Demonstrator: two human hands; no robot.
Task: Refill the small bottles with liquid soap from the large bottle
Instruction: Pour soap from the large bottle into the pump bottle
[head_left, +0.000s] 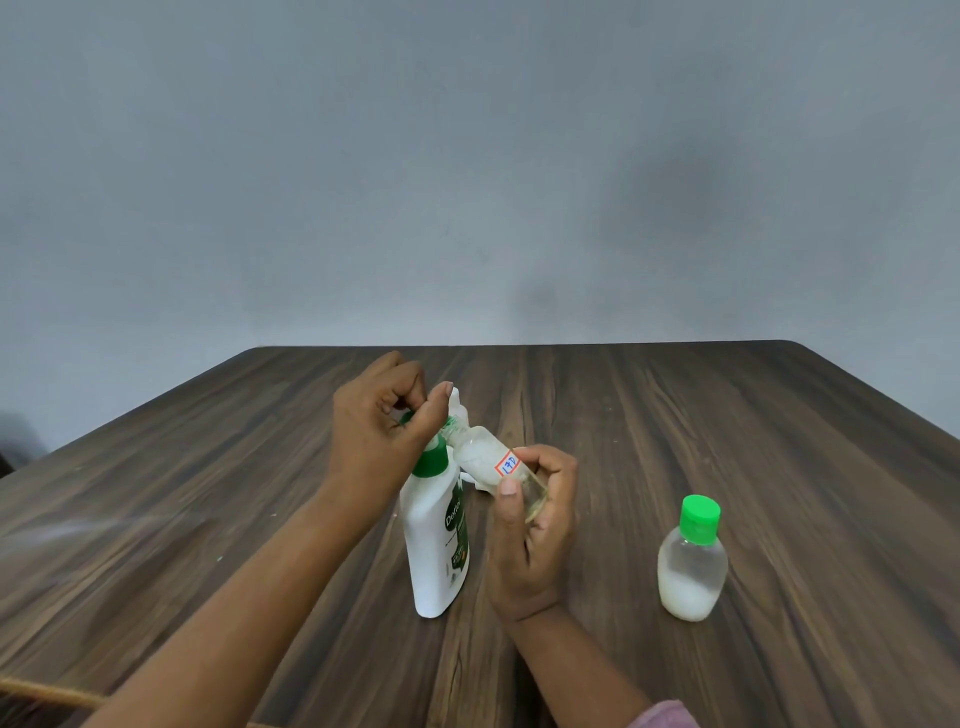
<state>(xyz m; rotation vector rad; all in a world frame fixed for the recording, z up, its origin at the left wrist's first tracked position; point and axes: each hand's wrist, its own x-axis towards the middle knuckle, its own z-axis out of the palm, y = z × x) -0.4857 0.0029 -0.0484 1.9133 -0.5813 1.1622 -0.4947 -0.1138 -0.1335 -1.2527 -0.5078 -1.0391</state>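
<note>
**A:** What is nearest?

**B:** The large bottle (436, 545), only one. It is smooth white plastic and stands upright on the dark, grained wooden table (727, 415). Well apart to its right stands a capped small bottle (692, 566), clear and rounded, with white soap in the bottom.

**A:** And the hands?

**B:** The right hand (530, 530) has its fingers curled around the base of a second small bottle (480, 454). Its long axis is tilted and its neck points up-left, over the large bottle's top. The left hand (374, 426) has curled fingers pinching a green piece (406, 417), which is partly hidden.

**A:** Behind them?

**B:** A plain grey wall (467, 156).
</note>
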